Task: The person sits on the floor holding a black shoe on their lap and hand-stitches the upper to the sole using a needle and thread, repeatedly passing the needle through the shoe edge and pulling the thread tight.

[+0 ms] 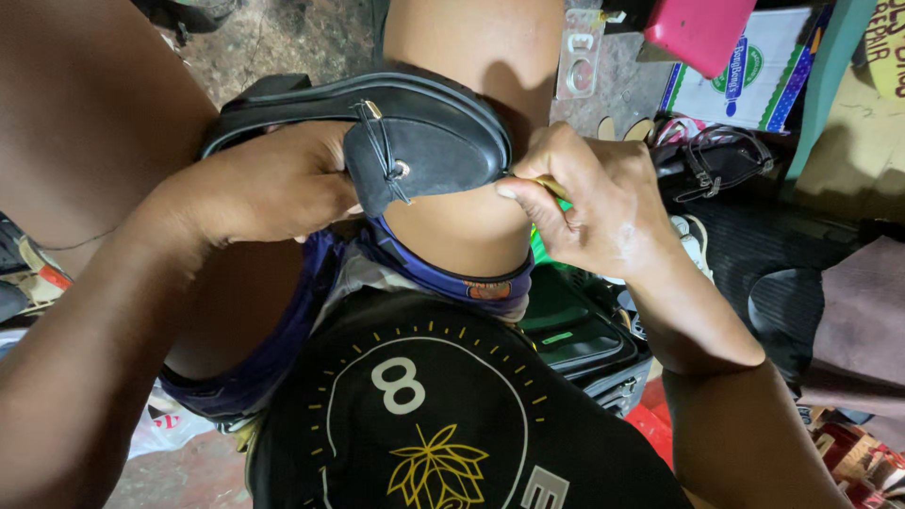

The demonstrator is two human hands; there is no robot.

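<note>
- Across the person's raised knee (462,226), a black loafer-style shoe (415,132) lies on its side, toe pointing toward the right hand, with a small lace bow and metal eyelet showing on the upper.
- Left hand (273,184): closed around the shoe at mid-length, fingers wrapped over the edge of the upper, pressing it against the knee.
- Right hand (594,198): closed in a pinch on a slim yellowish tool (551,186). Only a short length shows between thumb and fingers, and its tip meets the shoe at the toe edge, where upper joins sole. The kind of tool cannot be told.
- Step in hand, as judged: work along the toe seam, with the shoe braced and the tool applied at the rim.
- Next move, as judged: calls for a firm hold by the left hand so the shoe does not roll on the knee, and for the tool to be guided along the seam line, kept clear of the bare skin directly beneath.
- Surroundings: a black strapped sandal (712,160) and a dark case (575,330) lie to the right, and a pink object (698,33) rests at the top edge.
</note>
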